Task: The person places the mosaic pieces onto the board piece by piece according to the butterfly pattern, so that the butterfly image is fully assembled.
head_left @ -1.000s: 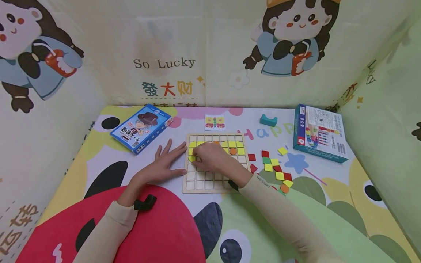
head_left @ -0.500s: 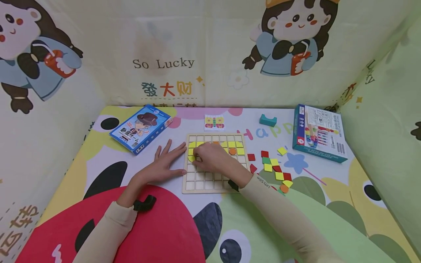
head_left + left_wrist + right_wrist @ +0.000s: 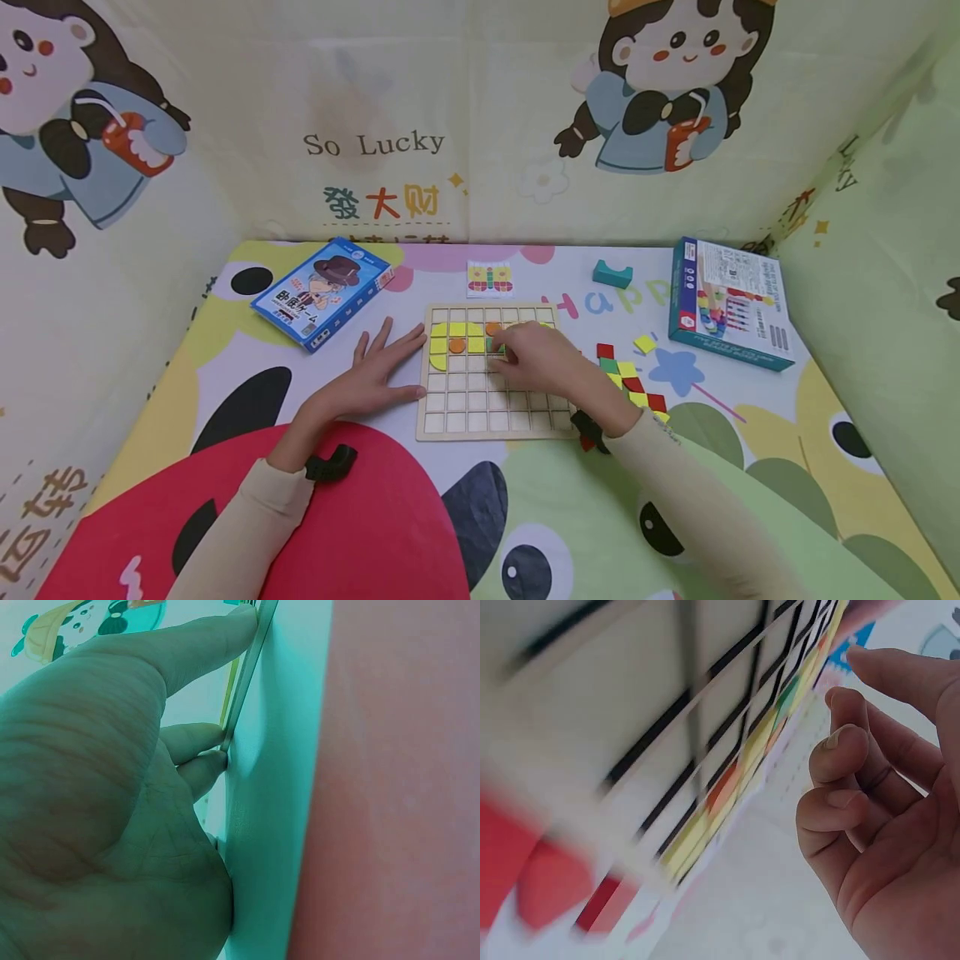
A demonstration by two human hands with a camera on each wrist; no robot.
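A wooden grid board point(image 3: 456, 402) lies on the table. Across its upper rows sit yellow tiles point(image 3: 476, 344), orange discs point(image 3: 457, 345) and a green tile point(image 3: 491, 343). My left hand point(image 3: 375, 375) lies flat with fingers spread, its fingertip and thumb touching the board's left edge. My right hand point(image 3: 536, 358) is over the board's middle and hides part of the tiles on its right half. In the right wrist view the right hand's fingers point(image 3: 836, 754) are loosely bent, thumb apart from them, and nothing shows between them.
Behind the board lies a small butterfly pattern card point(image 3: 490, 280). Loose red tiles point(image 3: 605, 351) and other coloured pieces are scattered right of the board. A blue box point(image 3: 322, 292) stands back left, a teal block point(image 3: 612, 274) and another box point(image 3: 731, 304) back right.
My right hand has moved right from the board's left columns to its middle, uncovering yellow tiles and an orange disc there. The left hand has stayed in place.
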